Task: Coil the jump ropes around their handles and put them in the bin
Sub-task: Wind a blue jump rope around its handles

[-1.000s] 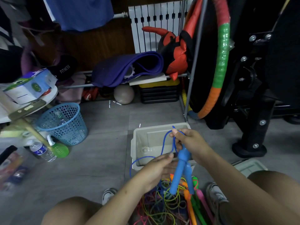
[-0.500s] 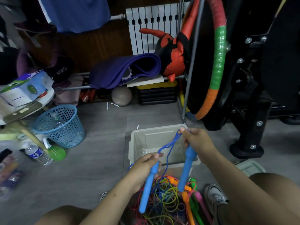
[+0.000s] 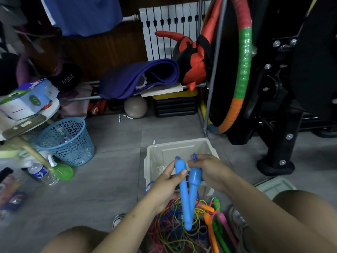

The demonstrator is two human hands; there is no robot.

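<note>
Two blue jump-rope handles stand side by side in front of a beige bin (image 3: 182, 146). My left hand (image 3: 166, 182) grips the left blue handle (image 3: 184, 194) near its top. My right hand (image 3: 207, 169) holds the right blue handle (image 3: 194, 177) by its thick upper end. The handles' lower tips meet above a tangled pile of coloured ropes (image 3: 182, 229) on the floor between my knees. A thin blue cord (image 3: 148, 186) loops out left of the bin. Orange, green and pink handles (image 3: 215, 220) lie at the pile's right.
A blue mesh wastebasket (image 3: 66, 141) stands at the left, with a water bottle (image 3: 42, 173) and a green spray bottle (image 3: 61, 170) beside it. A hoop (image 3: 242, 70) and black exercise equipment (image 3: 277, 125) rise at the right. A beige lid (image 3: 275, 185) lies by my right knee.
My left hand has lifted its blue handle up and rightward against the one in my right hand. The two handles, apart half a second ago, now stand together.
</note>
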